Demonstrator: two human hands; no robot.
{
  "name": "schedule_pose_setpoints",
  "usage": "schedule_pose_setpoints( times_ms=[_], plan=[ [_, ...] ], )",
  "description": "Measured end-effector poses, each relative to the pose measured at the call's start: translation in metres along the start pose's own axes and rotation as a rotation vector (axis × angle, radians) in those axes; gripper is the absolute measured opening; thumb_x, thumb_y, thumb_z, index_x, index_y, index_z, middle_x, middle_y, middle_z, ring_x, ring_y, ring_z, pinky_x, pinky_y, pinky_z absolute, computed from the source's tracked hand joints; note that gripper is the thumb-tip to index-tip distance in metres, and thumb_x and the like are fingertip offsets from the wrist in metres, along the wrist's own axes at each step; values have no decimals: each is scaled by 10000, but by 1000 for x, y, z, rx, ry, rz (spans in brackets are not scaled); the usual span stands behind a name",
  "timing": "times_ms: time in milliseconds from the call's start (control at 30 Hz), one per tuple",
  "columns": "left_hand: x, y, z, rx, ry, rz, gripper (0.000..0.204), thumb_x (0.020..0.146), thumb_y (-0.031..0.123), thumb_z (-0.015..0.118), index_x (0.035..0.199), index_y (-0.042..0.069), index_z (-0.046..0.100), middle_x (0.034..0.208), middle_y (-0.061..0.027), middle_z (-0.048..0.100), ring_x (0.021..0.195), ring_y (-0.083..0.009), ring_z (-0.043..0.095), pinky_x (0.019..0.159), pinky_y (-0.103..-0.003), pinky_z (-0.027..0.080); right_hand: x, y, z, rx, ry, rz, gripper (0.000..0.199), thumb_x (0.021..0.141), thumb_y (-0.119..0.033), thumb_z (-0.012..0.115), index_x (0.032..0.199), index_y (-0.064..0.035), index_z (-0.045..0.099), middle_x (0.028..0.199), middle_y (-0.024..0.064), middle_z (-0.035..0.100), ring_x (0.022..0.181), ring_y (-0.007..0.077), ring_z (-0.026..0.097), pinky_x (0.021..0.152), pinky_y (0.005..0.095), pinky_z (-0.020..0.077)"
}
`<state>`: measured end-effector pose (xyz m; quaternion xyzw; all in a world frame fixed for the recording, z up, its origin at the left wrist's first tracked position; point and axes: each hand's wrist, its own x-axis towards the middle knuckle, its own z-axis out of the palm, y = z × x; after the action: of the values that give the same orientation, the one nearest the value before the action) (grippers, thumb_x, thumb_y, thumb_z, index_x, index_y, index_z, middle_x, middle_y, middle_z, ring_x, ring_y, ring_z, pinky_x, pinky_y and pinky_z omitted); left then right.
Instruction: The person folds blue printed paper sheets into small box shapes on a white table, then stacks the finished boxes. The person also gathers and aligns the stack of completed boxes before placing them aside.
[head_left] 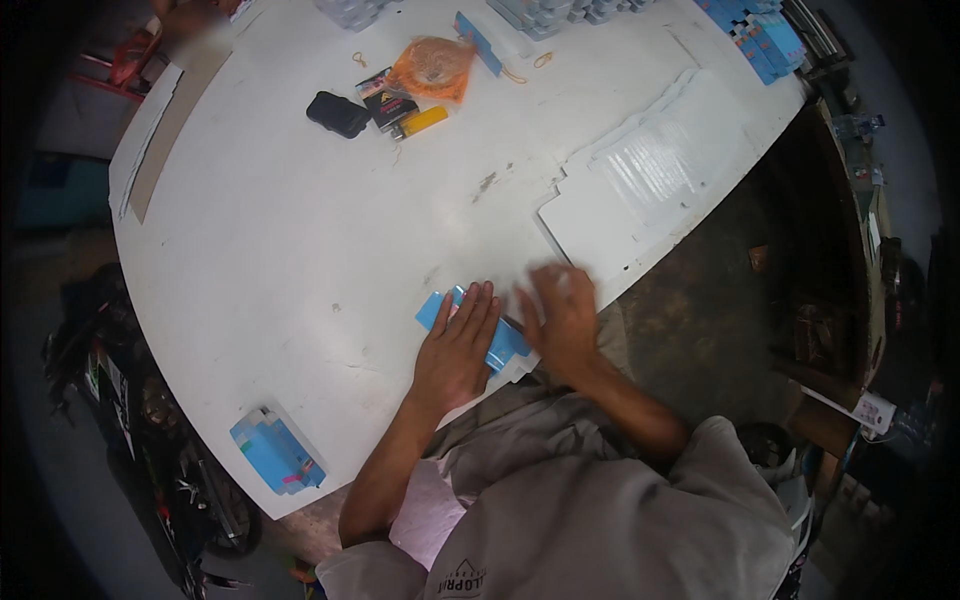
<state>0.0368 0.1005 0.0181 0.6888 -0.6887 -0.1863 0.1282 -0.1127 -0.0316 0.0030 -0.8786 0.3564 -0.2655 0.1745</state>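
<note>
A flat, light-blue folding carton [508, 345] with pale flaps lies at the near edge of the table. My left hand [455, 350] rests flat across it, fingers stretched out and pressing it to the tabletop. Just right of the carton, my right hand [562, 315] is raised and blurred by motion. Its thumb stands apart from its fingers, and I see nothing held in it. Part of the carton is hidden beneath my left palm.
White sheets [620, 190] are stacked at the right. Blue cartons [278, 455] lie near left; more blue cartons [762, 45] sit far right. Toward the back are a black case [337, 115], a yellow lighter [420, 122] and an orange bag of rubber bands [430, 68].
</note>
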Motion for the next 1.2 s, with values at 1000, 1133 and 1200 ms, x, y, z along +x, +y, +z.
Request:
schedule_pose_setpoints(
  times_ms=[1000,1133,1200],
  plan=[
    [13,12,15,40,8,-74,599,1003,191,601,1536,-42,454,1651,-221,389,1547,-350,354,1246,-586,280,5,5,-22,260,-238,89,388,912,1,658,1297,34,625,1026,235,707,859,420,685,757,465,543],
    [19,9,12,224,-57,85,648,982,228,637,1536,-53,448,1654,-214,388,1549,-383,339,1255,-581,260,-18,11,-9,252,-254,97,357,890,6,675,1245,5,638,1062,243,706,933,430,699,811,471,560],
    [22,14,1,18,29,51,636,980,230,644,1522,-52,470,1650,-212,396,1551,-384,335,1261,-572,252,3,24,-16,-91,69,33,416,876,17,701,1287,-13,640,1160,225,676,1063,422,655,920,469,522]
  ],
)
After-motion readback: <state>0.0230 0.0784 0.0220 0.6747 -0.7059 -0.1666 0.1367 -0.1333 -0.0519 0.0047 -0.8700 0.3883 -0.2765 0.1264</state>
